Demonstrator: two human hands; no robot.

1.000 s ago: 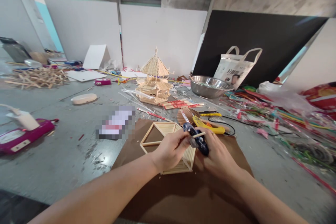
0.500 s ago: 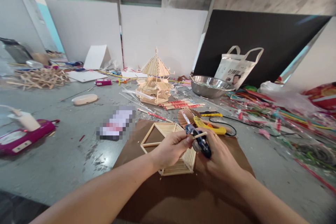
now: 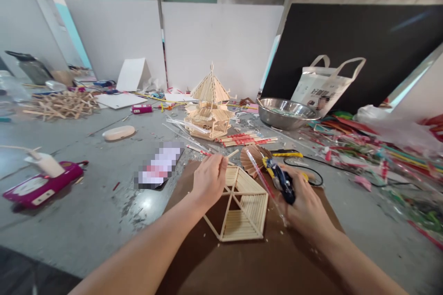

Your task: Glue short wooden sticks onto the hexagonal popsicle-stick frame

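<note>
My left hand (image 3: 208, 179) is closed in a pinch on a short wooden stick (image 3: 232, 154), held at the far left corner of a flat hexagonal frame of sticks (image 3: 242, 207). The frame lies on a brown sheet (image 3: 242, 262). My right hand (image 3: 304, 203) is wrapped around a blue glue gun (image 3: 283, 181), with a clear glue rod (image 3: 261, 175) sticking out beside it, just right of the frame.
A stick pagoda model (image 3: 209, 106) stands further back. Around it lie a steel bowl (image 3: 284, 113), a white tote bag (image 3: 327, 84), red chopstick packets (image 3: 247, 139), a yellow tool (image 3: 287, 153) with a black cable, a pink device (image 3: 41, 184) and heaped coloured wrappers (image 3: 374, 156) at right.
My left hand drew away from the glue gun and carried the stick to the frame's far left corner. My right hand shifted right with the gun. The view moved slightly.
</note>
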